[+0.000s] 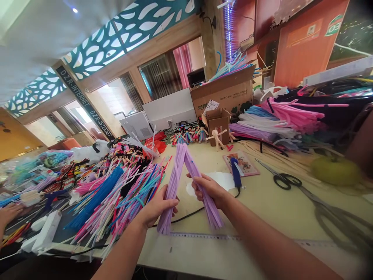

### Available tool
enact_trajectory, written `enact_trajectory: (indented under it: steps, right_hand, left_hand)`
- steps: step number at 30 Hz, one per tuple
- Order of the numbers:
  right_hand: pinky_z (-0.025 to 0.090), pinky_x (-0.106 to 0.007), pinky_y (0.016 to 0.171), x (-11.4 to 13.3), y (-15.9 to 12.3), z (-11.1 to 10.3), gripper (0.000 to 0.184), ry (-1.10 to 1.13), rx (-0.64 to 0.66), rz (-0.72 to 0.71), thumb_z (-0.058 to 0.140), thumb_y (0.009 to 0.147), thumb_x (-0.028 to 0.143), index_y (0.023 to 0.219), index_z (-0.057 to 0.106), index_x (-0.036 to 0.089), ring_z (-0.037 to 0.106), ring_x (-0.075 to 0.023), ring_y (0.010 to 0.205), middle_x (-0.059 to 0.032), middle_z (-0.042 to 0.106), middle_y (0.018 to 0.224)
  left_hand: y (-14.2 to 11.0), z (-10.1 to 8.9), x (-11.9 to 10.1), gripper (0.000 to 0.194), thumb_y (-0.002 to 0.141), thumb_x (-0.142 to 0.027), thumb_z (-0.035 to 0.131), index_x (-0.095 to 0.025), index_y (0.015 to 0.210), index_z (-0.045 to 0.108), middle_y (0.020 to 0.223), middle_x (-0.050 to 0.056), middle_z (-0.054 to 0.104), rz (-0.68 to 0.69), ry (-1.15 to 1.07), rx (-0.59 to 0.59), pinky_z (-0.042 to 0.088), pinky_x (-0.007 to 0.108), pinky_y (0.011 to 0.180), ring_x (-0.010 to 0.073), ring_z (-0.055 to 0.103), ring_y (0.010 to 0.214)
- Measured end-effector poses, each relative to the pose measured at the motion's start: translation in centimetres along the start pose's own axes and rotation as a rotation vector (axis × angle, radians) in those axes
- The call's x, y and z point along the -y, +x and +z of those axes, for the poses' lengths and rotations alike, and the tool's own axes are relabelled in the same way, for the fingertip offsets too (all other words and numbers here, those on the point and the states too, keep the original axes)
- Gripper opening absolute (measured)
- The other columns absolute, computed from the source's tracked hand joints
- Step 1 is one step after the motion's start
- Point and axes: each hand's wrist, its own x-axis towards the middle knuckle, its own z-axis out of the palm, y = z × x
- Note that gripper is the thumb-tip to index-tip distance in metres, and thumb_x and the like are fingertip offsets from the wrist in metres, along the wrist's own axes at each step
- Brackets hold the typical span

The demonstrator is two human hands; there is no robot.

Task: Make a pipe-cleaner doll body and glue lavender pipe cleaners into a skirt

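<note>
A bundle of lilac pipe cleaners (176, 171) is bent into an upside-down V above the table, its peak pointing away from me. My left hand (161, 206) is closed round the left leg of the bundle, with the thumb across its front. Round the right leg my right hand (210, 189) is closed too, fingers partly hidden behind the strands. Beyond the right hand lie a blue glue gun (236, 173) with a black cord and a white oval sheet (214, 181). A ruler (201, 236) runs along the table below both hands.
Mixed pipe cleaners (116, 202) are heaped at left, more in a pink pile (294, 112) at right. Small dolls (189, 134) stand near a cardboard box (223, 93). Black-handled scissors (284, 181), larger blurred shears (329, 210) and a green apple (335, 171) lie right. Another person's hand (10, 214) is far left.
</note>
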Motion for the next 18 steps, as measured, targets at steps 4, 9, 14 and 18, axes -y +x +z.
enact_trajectory:
  steps: [4,9,14,18]
  right_hand:
    - [0.027,-0.019,0.042,-0.7,-0.2,0.9,0.039,-0.104,0.028,0.018,0.064,0.08,0.043,0.111,0.055,0.022,0.04,-0.0047,0.042,0.0082,0.05,0.064]
    - [0.03,-0.02,0.041,-1.3,-0.4,1.8,0.032,-0.243,0.063,0.021,0.06,0.081,0.038,0.108,0.055,0.022,0.04,-0.0059,0.042,0.0089,0.048,0.06]
    - [0.033,-0.02,0.042,-1.5,-0.7,2.7,0.019,-0.314,0.05,0.022,0.054,0.084,0.033,0.099,0.05,0.022,0.041,-0.0061,0.043,0.0089,0.048,0.061]
    - [0.029,-0.02,0.04,-1.5,-1.1,3.2,0.017,-0.327,0.107,0.065,0.052,0.084,0.03,0.099,0.05,0.022,0.038,-0.0056,0.039,0.0094,0.045,0.06]
  left_hand:
    - [1.8,1.0,-2.0,0.067,0.066,-0.053,0.079,-0.022,0.118,0.049,0.104,0.007,0.062,0.05,-0.098,-0.019,0.052,0.025,0.057,0.0141,0.065,0.066]
    - [4.9,1.4,-3.9,0.061,0.065,-0.054,0.079,-0.018,0.106,0.054,0.079,0.001,0.064,0.055,-0.227,-0.188,0.05,0.026,0.052,0.0126,0.06,0.054]
    - [7.0,1.6,-4.7,0.046,0.064,-0.028,0.082,-0.014,0.102,0.06,0.066,-0.002,0.062,0.231,-0.321,-0.379,0.049,0.022,0.054,0.0107,0.058,0.055]
    - [7.6,0.8,-5.4,0.036,0.071,-0.023,0.073,-0.014,0.104,0.062,0.066,-0.001,0.064,0.277,-0.444,-0.53,0.049,0.023,0.055,0.0119,0.06,0.055]
